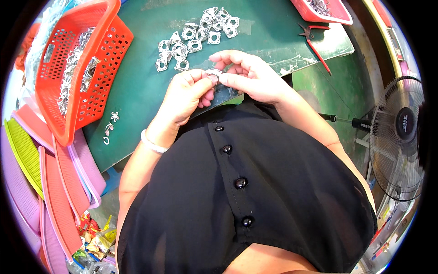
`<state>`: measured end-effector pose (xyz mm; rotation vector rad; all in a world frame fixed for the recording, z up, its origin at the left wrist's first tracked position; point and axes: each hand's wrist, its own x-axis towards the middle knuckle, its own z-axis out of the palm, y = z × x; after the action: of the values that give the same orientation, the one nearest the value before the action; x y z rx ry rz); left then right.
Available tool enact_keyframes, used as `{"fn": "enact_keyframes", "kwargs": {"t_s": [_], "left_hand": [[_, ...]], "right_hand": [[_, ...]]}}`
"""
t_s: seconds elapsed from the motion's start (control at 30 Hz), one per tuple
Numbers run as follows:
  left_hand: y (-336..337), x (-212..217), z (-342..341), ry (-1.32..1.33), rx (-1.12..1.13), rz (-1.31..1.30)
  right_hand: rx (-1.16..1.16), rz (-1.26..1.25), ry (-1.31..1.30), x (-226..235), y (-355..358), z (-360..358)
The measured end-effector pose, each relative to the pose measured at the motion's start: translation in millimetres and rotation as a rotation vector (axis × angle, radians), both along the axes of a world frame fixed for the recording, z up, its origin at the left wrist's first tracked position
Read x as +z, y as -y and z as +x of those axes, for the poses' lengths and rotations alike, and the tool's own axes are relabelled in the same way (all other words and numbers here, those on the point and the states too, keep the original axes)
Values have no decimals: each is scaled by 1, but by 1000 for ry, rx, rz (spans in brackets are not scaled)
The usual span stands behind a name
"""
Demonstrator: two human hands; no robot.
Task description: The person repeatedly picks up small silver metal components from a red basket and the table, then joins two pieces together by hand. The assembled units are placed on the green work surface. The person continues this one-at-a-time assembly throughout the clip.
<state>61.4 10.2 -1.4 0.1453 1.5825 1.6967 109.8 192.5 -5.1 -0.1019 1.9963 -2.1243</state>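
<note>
A black cloth shirt (273,176) lies below the left hand (188,90) and right hand (251,76), pinching a small silvery metal piece (213,71); I judge this fingerwork wants steadiness next.

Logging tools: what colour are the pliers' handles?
The pliers' handles are red, best seen in the head view.

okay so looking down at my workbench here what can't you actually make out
- Head view: the exact shape of the small silvery piece, mostly covered by the fingertips of the left hand and right hand.
- Head view: the lowest silvery parts in the red basket, hidden under others.
- Head view: the far end of the pink basket, cut off by the top edge.
</note>
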Motion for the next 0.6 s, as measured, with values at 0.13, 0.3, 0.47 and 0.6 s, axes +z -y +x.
{"fn": "enact_keyframes", "kwargs": {"t_s": [0.13, 0.3, 0.47, 0.6], "left_hand": [[-3, 3, 4, -16, -47, -10], [0, -1, 3, -16, -108, -17], [1, 6, 3, -179, -6, -79], [13, 2, -1, -377, 131, -129]], "right_hand": [[96, -64, -81, 4, -4, 0], [96, -111, -34, 2, -6, -3], [-102, 62, -109, 36, -36, -19], [-548, 415, -526, 84, -107, -52]]}}
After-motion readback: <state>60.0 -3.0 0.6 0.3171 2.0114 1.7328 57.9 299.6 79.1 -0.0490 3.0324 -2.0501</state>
